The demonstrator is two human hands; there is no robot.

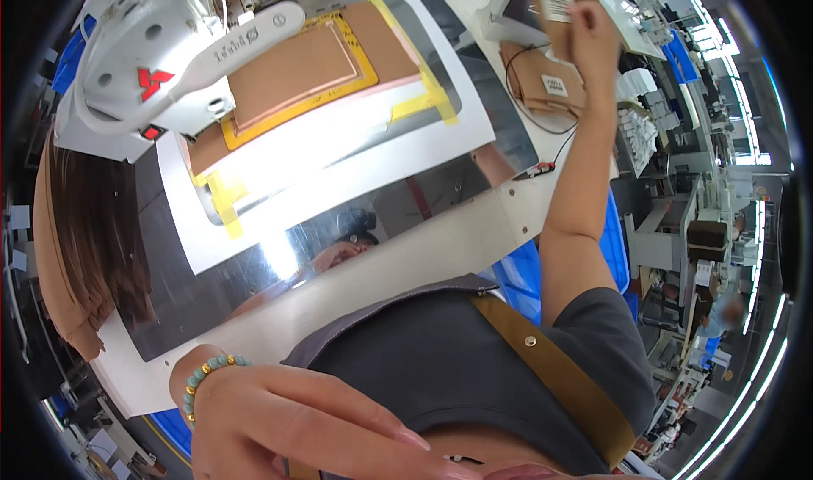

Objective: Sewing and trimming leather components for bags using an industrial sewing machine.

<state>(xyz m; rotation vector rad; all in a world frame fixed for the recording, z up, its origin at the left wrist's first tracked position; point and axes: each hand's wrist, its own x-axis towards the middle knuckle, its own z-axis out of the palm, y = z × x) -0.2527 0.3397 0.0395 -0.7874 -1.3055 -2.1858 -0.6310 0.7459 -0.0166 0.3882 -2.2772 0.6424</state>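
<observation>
My left hand (313, 412) is close to the camera at the bottom, fingers extended, with a beaded bracelet on the wrist. My right hand (593, 35) reaches to the upper right and grips a brown flat piece (555, 35) with a white label. Below that lies a stack of similar brown pieces (529, 91) with another label, beside a thin cable. A brown panel inside a yellow frame (371, 69) rests on a white sheet (457, 141) with yellow tape, over a shiny metal plate (178, 302). A white sewing machine head (127, 57) stands at the upper left.
Long brown sheets (68, 260) hang at the left of the worktable (474, 234). A blue plastic bin (517, 281) sits below its right edge. Other workstations (669, 234) and a blurred person (720, 315) are at the far right.
</observation>
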